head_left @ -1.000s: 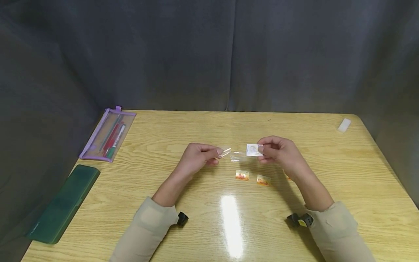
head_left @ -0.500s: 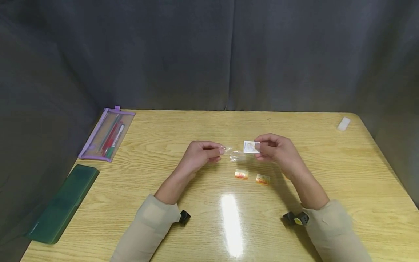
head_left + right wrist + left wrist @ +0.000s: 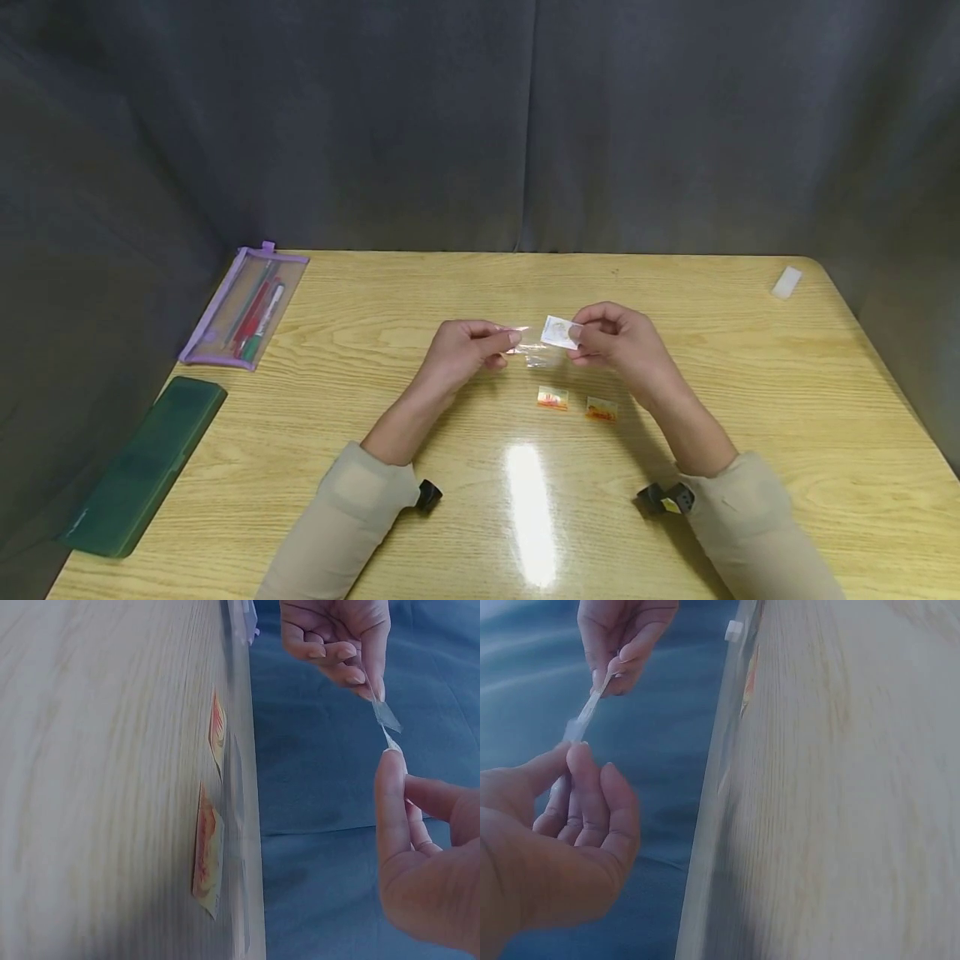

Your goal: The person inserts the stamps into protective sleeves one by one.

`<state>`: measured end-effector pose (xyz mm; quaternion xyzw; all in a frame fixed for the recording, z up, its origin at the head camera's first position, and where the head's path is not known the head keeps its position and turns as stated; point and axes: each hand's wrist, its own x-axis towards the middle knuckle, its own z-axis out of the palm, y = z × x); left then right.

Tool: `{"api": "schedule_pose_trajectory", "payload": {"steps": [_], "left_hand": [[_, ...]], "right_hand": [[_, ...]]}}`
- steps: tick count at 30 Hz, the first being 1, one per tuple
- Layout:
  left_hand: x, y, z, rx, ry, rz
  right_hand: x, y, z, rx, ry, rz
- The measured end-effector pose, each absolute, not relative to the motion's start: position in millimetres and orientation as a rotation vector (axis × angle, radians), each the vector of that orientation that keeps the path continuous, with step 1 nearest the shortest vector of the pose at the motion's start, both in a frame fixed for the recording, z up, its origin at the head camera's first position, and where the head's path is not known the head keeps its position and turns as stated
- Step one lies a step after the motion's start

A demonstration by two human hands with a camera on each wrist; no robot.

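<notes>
My left hand [image 3: 470, 354] pinches a small clear plastic piece [image 3: 517, 331], perhaps a little sleeve or bag, between thumb and fingers. Opposite it, my right hand [image 3: 618, 342] holds a small white card-like piece [image 3: 558, 332] with a faint printed picture by its right end. Both are held above the table, edge toward edge; in the right wrist view the clear plastic [image 3: 387, 716] lies close to the white piece's tip [image 3: 391, 740], and contact is hard to tell. Below lie two small yellow-and-orange pieces [image 3: 552, 398] and more clear plastic [image 3: 542, 358].
A purple-edged mesh pouch [image 3: 202, 337] with pens lies at the wooden table's [image 3: 750, 375] back left. Nearer on that side is a long green case [image 3: 150, 467]. A small white block [image 3: 787, 282] sits at the back right. Dark curtains [image 3: 375, 125] hang behind.
My right hand has moved left with the white piece, which is now tilted. My left hand has shifted slightly right and up with the plastic, narrowing the gap between them.
</notes>
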<state>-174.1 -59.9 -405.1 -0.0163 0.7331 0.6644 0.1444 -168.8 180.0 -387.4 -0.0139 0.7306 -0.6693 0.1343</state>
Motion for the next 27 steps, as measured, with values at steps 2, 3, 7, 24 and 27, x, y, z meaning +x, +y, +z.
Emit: {"api": "schedule_pose_trajectory", "payload": {"steps": [2,3,7,24,27], "left_hand": [[-174.0,-59.6,-405.3,-0.046,2.131,1.909],[-173.8,-59.6,-405.2,-0.044,2.136,1.911],[-173.1,-59.4,-404.2,-0.043,2.129,1.934],[-171.6,-57.5,-403.7,-0.076,2.138,1.947],[-170.8,-57.2,-402.9,-0.065,2.149,1.961]], "right_hand": [[-168.8,179.7,-387.5,-0.044,2.120,-1.933],[-168.7,179.7,-387.3,-0.045,2.121,-1.933],[-168.5,181.4,-386.3,-0.052,2.148,-1.948],[-165.9,180.5,-386.8,-0.127,2.192,-1.868],[-165.8,181.4,-386.5,-0.124,2.205,-1.838]]}}
